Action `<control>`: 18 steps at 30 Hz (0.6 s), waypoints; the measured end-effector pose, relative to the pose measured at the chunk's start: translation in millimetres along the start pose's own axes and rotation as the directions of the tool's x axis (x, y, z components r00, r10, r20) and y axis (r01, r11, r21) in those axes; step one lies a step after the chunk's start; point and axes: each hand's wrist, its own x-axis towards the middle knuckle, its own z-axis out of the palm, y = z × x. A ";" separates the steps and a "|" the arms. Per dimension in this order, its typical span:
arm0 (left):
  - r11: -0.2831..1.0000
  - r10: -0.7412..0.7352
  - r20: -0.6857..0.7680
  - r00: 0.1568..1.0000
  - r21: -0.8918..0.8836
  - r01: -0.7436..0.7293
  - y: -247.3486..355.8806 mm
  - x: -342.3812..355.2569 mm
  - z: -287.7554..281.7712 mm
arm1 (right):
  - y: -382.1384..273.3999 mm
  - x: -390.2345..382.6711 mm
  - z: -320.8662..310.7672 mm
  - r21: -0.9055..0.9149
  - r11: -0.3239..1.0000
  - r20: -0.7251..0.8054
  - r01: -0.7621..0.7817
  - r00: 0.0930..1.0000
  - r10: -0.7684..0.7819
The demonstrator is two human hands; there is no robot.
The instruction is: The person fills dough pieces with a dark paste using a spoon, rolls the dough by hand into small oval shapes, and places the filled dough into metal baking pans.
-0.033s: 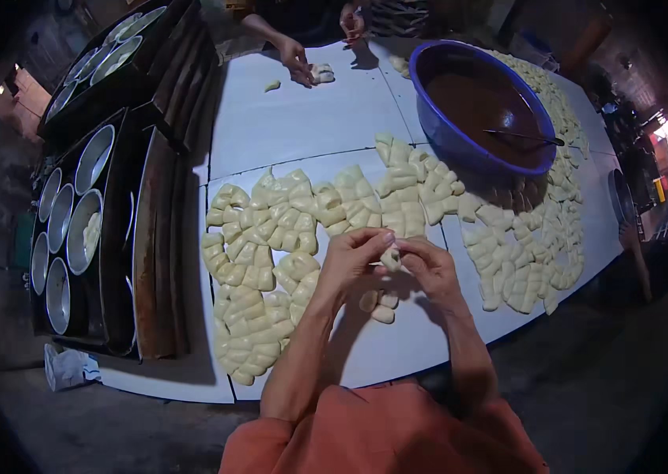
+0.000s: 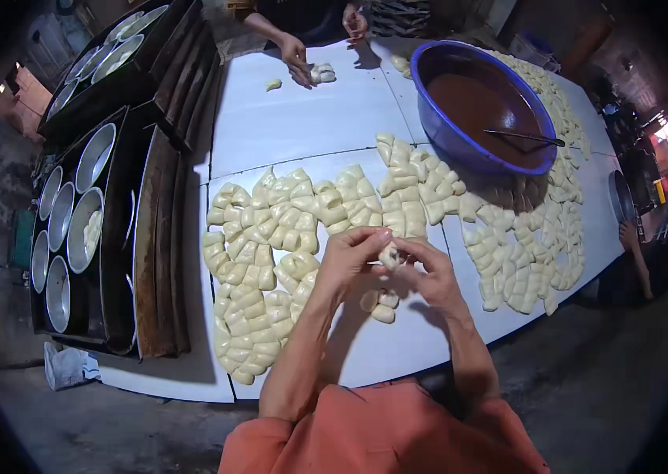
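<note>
My left hand (image 2: 354,257) and my right hand (image 2: 429,272) meet over the near middle of the white table. Between their fingertips they pinch a small pale piece of dough (image 2: 389,256), with a darker spot on its surface. Just below my hands lie a few small dough pieces (image 2: 383,314), partly in shadow. To the left and beyond, many pale, glossy dough pieces (image 2: 251,316) cover the table (image 2: 294,126), packed side by side. Another spread of dough pieces (image 2: 520,272) lies on my right.
A blue basin (image 2: 449,146) of brown liquid, with a dark-handled utensil (image 2: 524,137) in it, stands at the far right. Black trays (image 2: 105,316) with round metal tins (image 2: 58,295) line the left side. Across the table, a co-worker's hand (image 2: 296,59) touches dough.
The fingers of my right hand have shifted slightly around the dough piece, and its darker spot shows a little differently. Both arms stay in nearly the same place.
</note>
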 end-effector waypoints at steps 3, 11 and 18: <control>0.999 -0.028 0.008 1.000 -0.015 0.028 -1.0 -5.6 -1.9 | -9.0 -0.8 3.6 -0.087 0.994 0.000 0.068 0.998 -0.068; 0.994 0.088 0.133 0.987 -0.070 -0.079 -12.6 -12.6 -1.5 | 12.5 0.8 31.6 -0.087 0.943 -0.394 0.323 0.858 -0.330; 0.967 0.219 0.198 0.955 0.085 -0.239 -30.7 -20.6 8.6 | 35.9 -5.2 23.7 -0.408 0.879 -0.373 0.246 0.834 -0.407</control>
